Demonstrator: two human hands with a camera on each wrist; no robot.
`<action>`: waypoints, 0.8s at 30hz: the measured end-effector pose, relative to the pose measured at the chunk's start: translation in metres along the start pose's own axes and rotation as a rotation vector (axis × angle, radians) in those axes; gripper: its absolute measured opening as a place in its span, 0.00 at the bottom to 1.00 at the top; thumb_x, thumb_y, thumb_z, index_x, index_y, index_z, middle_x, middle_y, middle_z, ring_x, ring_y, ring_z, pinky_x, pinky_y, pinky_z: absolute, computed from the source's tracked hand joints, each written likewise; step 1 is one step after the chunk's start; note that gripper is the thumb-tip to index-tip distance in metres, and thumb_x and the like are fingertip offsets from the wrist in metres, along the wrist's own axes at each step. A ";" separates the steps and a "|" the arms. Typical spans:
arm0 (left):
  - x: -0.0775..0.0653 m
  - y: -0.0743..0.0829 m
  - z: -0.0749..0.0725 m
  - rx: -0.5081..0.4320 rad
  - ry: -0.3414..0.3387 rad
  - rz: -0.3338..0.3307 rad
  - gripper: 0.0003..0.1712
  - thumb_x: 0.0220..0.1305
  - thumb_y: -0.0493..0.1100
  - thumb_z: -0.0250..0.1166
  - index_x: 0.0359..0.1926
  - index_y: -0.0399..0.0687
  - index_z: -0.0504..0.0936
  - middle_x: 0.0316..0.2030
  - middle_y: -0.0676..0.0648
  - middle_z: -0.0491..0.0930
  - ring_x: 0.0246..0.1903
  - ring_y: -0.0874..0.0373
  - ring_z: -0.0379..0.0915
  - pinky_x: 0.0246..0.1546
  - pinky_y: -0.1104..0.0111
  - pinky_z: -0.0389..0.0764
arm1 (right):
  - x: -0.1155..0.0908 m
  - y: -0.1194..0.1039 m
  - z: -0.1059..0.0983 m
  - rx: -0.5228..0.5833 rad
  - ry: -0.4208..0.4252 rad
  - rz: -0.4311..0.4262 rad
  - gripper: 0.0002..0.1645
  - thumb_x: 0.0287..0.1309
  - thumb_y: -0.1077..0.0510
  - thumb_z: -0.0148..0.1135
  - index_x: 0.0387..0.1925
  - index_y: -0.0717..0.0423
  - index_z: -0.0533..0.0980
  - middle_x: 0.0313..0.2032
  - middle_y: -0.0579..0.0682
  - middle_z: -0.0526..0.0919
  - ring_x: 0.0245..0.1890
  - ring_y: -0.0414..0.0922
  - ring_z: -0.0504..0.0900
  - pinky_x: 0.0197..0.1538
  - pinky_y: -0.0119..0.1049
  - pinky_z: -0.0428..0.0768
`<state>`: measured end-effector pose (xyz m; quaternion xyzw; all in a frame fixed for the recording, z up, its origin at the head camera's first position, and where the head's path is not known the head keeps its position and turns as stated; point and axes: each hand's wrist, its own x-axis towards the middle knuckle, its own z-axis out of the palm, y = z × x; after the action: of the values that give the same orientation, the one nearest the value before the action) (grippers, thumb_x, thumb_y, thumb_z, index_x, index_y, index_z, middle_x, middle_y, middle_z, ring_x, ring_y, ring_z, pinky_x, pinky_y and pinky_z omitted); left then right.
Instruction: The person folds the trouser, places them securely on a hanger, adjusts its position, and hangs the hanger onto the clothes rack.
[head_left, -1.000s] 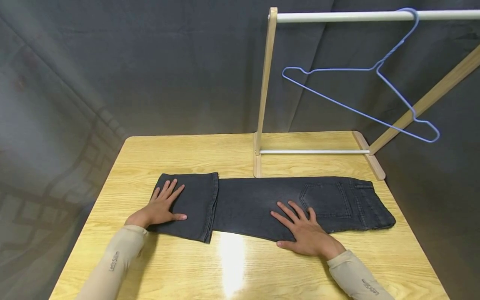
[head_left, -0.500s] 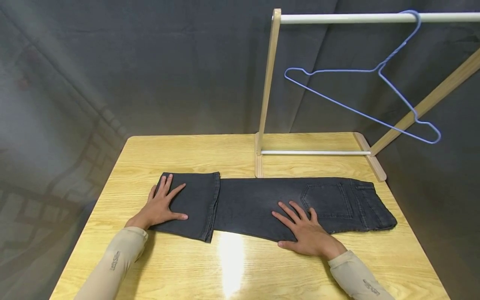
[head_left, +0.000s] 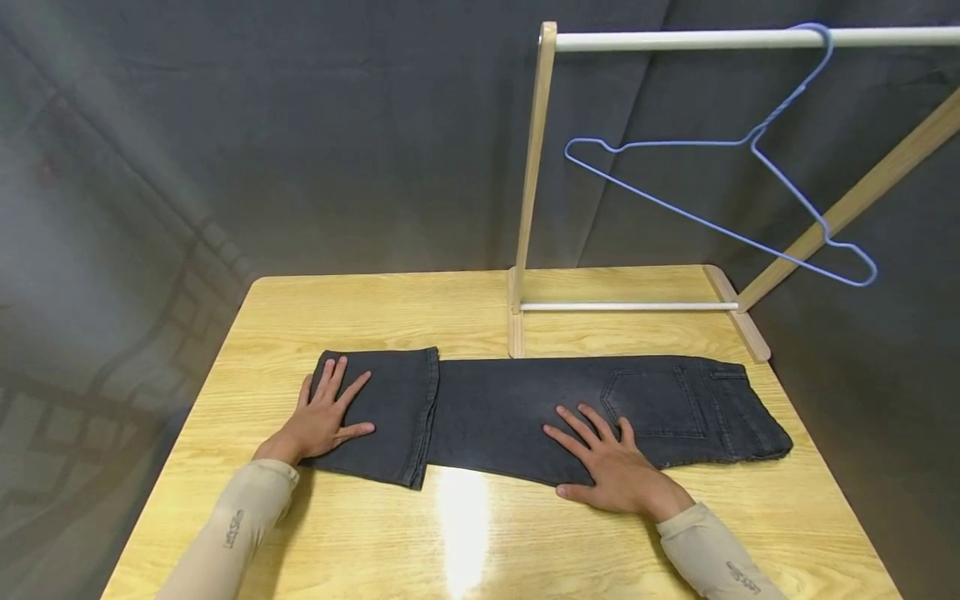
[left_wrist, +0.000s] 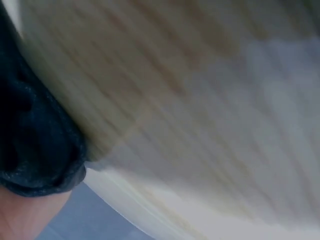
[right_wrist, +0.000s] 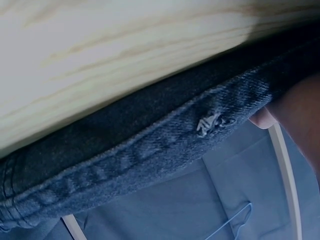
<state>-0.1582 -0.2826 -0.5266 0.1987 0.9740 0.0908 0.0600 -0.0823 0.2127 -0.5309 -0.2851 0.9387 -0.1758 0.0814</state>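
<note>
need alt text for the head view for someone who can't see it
A person's left hand and right hand rest, spread, on dark jeans laid across a wooden table, the leg end folded back under the left hand. Behind, a blue hanger hangs from a rack.

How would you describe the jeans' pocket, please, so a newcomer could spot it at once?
On the wooden table lie dark jeans, their folded-over end under the left hand. Near the other end, just beyond the right hand, is the pocket: a stitched, pointed outline, unlike the plain leg beside it.
</note>
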 end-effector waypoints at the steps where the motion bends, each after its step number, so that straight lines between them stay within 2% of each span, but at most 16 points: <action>1: -0.001 0.001 0.000 0.005 0.005 -0.004 0.49 0.64 0.68 0.60 0.78 0.54 0.54 0.78 0.30 0.37 0.77 0.31 0.31 0.70 0.31 0.37 | 0.000 0.001 0.001 0.002 0.003 -0.001 0.49 0.59 0.27 0.58 0.77 0.34 0.55 0.79 0.48 0.48 0.76 0.62 0.47 0.60 0.80 0.46; 8: -0.004 0.005 0.004 -0.022 0.081 0.010 0.41 0.69 0.63 0.57 0.76 0.52 0.60 0.77 0.30 0.43 0.77 0.31 0.37 0.70 0.31 0.39 | 0.000 0.003 0.005 -0.001 -0.038 0.035 0.50 0.58 0.23 0.55 0.77 0.30 0.52 0.80 0.44 0.44 0.78 0.59 0.43 0.63 0.78 0.44; 15: -0.007 0.003 0.009 0.011 0.131 0.023 0.38 0.71 0.63 0.55 0.76 0.54 0.61 0.78 0.34 0.45 0.77 0.33 0.38 0.72 0.36 0.43 | 0.001 0.001 0.003 0.003 -0.021 0.015 0.50 0.58 0.26 0.57 0.77 0.33 0.54 0.80 0.47 0.47 0.77 0.61 0.46 0.61 0.79 0.46; 20: -0.014 0.000 0.010 0.032 0.232 0.035 0.33 0.73 0.56 0.56 0.73 0.52 0.66 0.77 0.36 0.51 0.77 0.35 0.42 0.72 0.39 0.49 | 0.002 -0.002 0.000 0.008 -0.036 0.026 0.50 0.59 0.26 0.57 0.77 0.33 0.53 0.80 0.47 0.47 0.78 0.60 0.45 0.62 0.79 0.45; 22: -0.016 -0.001 0.010 0.021 0.238 0.034 0.32 0.74 0.55 0.55 0.73 0.50 0.65 0.77 0.35 0.52 0.77 0.35 0.43 0.72 0.40 0.49 | 0.003 -0.001 -0.001 -0.006 -0.039 0.032 0.50 0.59 0.25 0.56 0.77 0.32 0.53 0.80 0.46 0.46 0.78 0.60 0.45 0.63 0.79 0.46; 24: -0.017 -0.001 0.011 0.004 0.213 0.028 0.33 0.74 0.55 0.54 0.74 0.49 0.63 0.77 0.35 0.52 0.77 0.35 0.43 0.73 0.41 0.48 | 0.002 -0.001 -0.002 -0.011 -0.043 0.035 0.49 0.59 0.25 0.55 0.77 0.31 0.52 0.80 0.46 0.46 0.78 0.59 0.44 0.63 0.78 0.46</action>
<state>-0.1411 -0.2891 -0.5360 0.2017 0.9722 0.1101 -0.0456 -0.0843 0.2111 -0.5293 -0.2728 0.9426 -0.1628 0.1028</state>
